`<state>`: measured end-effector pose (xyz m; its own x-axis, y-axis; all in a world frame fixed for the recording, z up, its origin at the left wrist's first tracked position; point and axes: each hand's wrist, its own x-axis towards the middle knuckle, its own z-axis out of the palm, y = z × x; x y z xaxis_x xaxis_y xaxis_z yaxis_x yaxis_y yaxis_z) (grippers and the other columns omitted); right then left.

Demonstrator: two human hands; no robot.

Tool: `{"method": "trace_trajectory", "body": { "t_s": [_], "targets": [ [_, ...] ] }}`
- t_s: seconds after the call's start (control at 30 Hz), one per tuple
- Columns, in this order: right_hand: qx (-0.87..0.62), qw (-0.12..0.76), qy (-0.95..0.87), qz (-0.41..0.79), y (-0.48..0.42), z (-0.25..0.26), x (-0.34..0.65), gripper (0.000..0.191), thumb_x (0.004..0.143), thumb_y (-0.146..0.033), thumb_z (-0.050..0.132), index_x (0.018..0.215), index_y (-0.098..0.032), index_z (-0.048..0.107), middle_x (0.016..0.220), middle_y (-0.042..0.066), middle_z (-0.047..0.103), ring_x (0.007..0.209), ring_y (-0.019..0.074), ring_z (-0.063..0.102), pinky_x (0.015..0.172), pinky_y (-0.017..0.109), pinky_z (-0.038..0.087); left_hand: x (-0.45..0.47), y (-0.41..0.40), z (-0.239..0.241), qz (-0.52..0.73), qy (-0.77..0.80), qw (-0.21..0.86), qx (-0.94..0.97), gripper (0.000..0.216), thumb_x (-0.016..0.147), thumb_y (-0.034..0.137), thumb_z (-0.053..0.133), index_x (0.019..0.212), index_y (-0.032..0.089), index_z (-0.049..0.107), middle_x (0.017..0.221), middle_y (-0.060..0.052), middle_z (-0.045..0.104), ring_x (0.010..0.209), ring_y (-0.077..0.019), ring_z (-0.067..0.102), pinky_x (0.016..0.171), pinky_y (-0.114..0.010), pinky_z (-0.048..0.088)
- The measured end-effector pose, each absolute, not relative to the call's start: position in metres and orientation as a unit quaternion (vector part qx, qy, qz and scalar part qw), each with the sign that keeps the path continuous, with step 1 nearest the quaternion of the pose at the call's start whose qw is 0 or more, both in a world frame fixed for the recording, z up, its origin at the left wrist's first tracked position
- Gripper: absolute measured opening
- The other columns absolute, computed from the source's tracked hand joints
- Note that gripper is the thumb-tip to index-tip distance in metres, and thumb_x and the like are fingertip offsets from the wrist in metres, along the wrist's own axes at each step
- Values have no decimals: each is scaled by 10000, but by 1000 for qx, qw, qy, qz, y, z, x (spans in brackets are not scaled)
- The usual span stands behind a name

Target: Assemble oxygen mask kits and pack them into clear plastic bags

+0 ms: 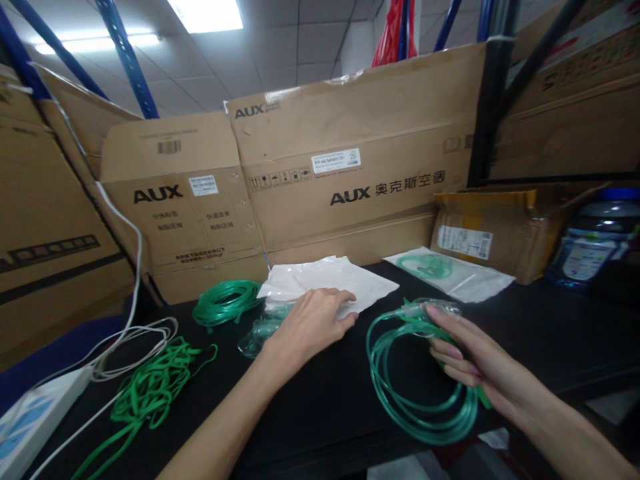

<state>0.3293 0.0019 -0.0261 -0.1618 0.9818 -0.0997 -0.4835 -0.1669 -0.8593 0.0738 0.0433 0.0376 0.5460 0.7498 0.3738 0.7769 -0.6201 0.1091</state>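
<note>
Head view: two bare hands were above a black bench [325,413].
Right hand [463,350]: grasped the coiled green tubing [440,433] by its clear plastic end piece [437,308], thumb on top, fingers curled beneath.
Tubing position: the loops hung to the left of the right hand, near the front of the bench.
Left hand [315,315]: released, fingers loosely bent, thumb apart; it was over the near side of the white pouches [325,272]. Contact could not be determined.
Beside left wrist: clear green-tinted plastic pieces [265,330], partly hidden.
Bench, left: a second green coil [225,300], tangled green straps [155,380] and a white power strip [45,413].
Bench, right: a flat pouch [475,281] with green tubing, a small carton [505,213] and a blue-capped bottle [595,233].
Rear: large AUX cartons [300,213] stood upright.
</note>
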Motion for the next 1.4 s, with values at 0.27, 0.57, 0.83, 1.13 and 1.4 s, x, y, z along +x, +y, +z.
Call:
{"method": "trace_trajectory", "body": {
  "t_s": [0.27, 0.57, 0.83, 1.13, 1.4],
  "targets": [
    [-372, 529, -375, 664, 4, -27, 330, 485, 772, -521, 871, 751, -208, 500, 518, -118, 394, 432, 5, 87, 333, 89, 123, 64, 48, 24, -158, -450, 71, -876, 329, 896, 154, 604, 1183, 202, 756, 1061, -97, 801, 981, -275, 752, 876, -353, 567],
    [-408, 530, -392, 632, -1, -25, 324, 549, 705, -564, 899, 736, -204, 486, 510, -119, 395, 416, -9, 115, 318, 60, 163, 82, 41, 16, -160, -444, 108, -875, 222, 1004, 185, 557, 1108, 181, 753, 981, -80, 740, 918, -256, 740, 825, -341, 584],
    [-411, 590, -327, 613, -7, -22, 310, 535, 685, -512, 929, 731, -206, 493, 529, -117, 381, 398, -10, 137, 289, 53, 193, 86, 36, 11, -217, -444, 76, -866, 260, 1003, 190, 573, 1187, 191, 756, 1133, -65, 714, 906, -228, 746, 850, -323, 598],
    [-344, 618, -274, 652, -12, -9, 297, 538, 682, -433, 947, 673, -206, 460, 538, -121, 332, 425, 4, 60, 277, 69, 201, 87, 39, 8, -274, -429, 26, -860, 227, 1023, 221, 587, 1104, 180, 795, 993, -61, 744, 853, -200, 747, 829, -275, 581],
    [-355, 667, -303, 580, -9, -26, 290, 439, 840, -441, 829, 716, -205, 481, 577, -92, 399, 409, 17, 185, 298, 76, 262, 89, 39, 5, -319, -433, 7, -843, 262, 1024, 200, 559, 1194, 152, 753, 1023, -68, 751, 898, -204, 740, 876, -290, 560]
  ]
}}
